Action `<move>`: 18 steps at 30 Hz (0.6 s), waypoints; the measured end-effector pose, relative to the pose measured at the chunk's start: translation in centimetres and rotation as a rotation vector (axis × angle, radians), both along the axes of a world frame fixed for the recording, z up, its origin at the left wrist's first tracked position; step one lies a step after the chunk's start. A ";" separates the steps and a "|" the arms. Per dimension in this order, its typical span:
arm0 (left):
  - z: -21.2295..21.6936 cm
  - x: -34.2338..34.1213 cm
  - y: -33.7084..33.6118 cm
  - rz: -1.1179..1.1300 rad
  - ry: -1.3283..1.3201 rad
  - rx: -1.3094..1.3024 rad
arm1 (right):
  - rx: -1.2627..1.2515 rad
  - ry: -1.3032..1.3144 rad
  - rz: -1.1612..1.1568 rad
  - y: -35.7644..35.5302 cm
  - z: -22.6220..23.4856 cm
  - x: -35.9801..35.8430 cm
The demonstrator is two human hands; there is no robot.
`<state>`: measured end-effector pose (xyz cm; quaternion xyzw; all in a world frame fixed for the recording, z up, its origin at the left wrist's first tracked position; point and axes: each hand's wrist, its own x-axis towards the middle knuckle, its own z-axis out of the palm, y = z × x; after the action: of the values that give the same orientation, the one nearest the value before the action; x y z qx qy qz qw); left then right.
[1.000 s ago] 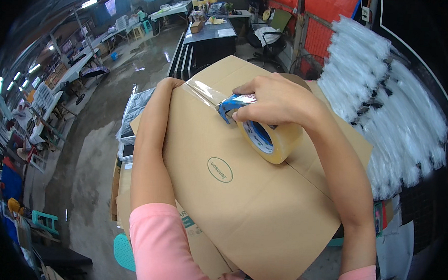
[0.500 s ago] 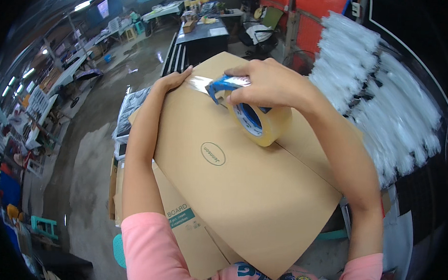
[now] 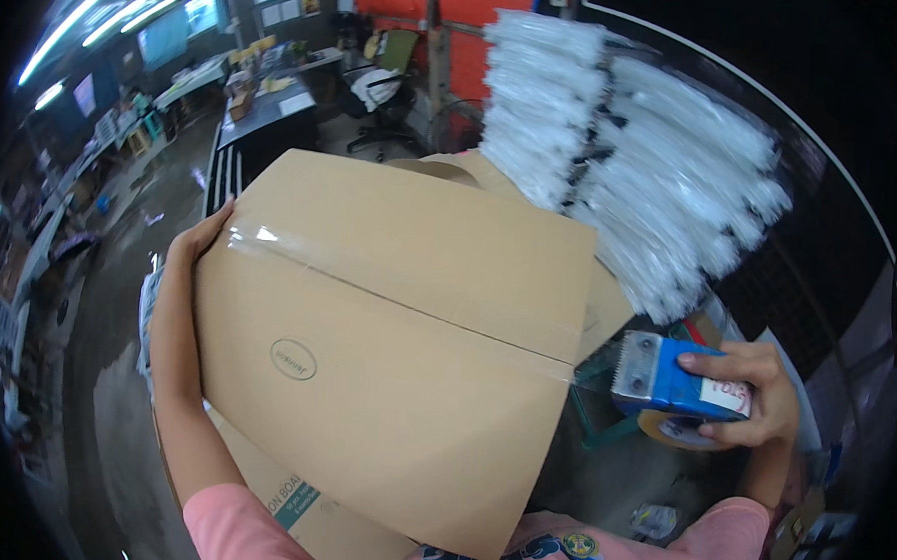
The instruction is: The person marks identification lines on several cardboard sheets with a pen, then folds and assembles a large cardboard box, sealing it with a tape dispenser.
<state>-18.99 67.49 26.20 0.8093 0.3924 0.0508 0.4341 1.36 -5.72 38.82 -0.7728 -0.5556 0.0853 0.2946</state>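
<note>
A large brown cardboard box (image 3: 382, 417) lies in front of me, its top flaps meeting along a seam. Clear tape (image 3: 267, 236) runs along this seam and over the box's right edge. My left hand (image 3: 202, 237) grips the far left edge of the box, its forearm along the left side and its fingers partly hidden. To the right of the box, my right hand (image 3: 764, 394) is closed round a blue tape dispenser (image 3: 679, 380) with a toothed metal blade and a clear tape roll. The dispenser is apart from the box.
Under the box lies another printed carton (image 3: 328, 525). Clear plastic-wrapped bundles (image 3: 663, 179) are stacked at the far right. A green stool (image 3: 602, 432) stands beside the box. Farther back are a dark desk (image 3: 266, 112) and an office chair (image 3: 387, 92).
My right hand has carried the dispenser from the far end of the seam to the right, past the box's edge. Tape now lies along the seam. My left hand stays on the box's far left edge.
</note>
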 end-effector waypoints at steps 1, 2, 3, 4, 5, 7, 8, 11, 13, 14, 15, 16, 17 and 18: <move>0.0 -0.4 0.4 0.024 0.009 0.019 | 0.015 -0.007 0.005 0.4 -0.9 0.5; -0.1 -0.1 0.6 0.027 0.016 0.029 | 0.026 -0.023 -0.001 0.4 -1.2 0.6; -0.5 0.8 0.7 0.024 0.027 0.037 | 0.047 -0.021 -0.007 0.4 -1.1 0.4; -0.6 0.8 0.8 0.033 0.039 0.045 | 0.051 -0.019 0.000 0.3 -1.4 0.4; -0.9 0.8 0.8 0.037 0.049 0.054 | 0.055 -0.016 0.010 0.3 -1.7 0.6; -1.0 0.6 1.1 0.048 0.072 0.077 | 0.031 -0.007 0.020 0.2 -1.9 0.5; -0.9 0.4 1.3 0.056 0.082 0.096 | 0.036 -0.003 0.037 0.1 -2.4 0.7; -0.4 -0.3 1.6 0.084 0.123 0.158 | 0.044 0.019 0.075 -0.3 -6.0 1.6; 0.4 0.1 1.2 0.105 0.167 0.259 | 0.034 0.032 0.075 -0.9 -9.5 1.8; 0.6 0.3 0.4 0.126 0.226 0.363 | 0.111 -0.001 0.075 -0.5 -12.3 1.9; 0.5 3.5 -3.0 0.094 0.307 0.474 | 0.153 -0.038 0.042 -0.5 -14.7 1.8; 1.8 5.3 -7.1 0.085 0.394 0.598 | 0.197 -0.044 0.031 -0.5 -16.5 2.0; 1.2 2.3 -6.1 0.089 0.288 0.703 | 0.293 -0.031 0.084 0.6 -18.2 2.1; 1.2 -1.2 -5.2 0.092 0.190 0.818 | 0.398 -0.012 0.142 1.9 -19.5 2.0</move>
<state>-20.16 62.34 27.41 0.8976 0.4139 0.1470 0.0361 3.32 -3.85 19.31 -0.6590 -0.6162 -0.0102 0.4312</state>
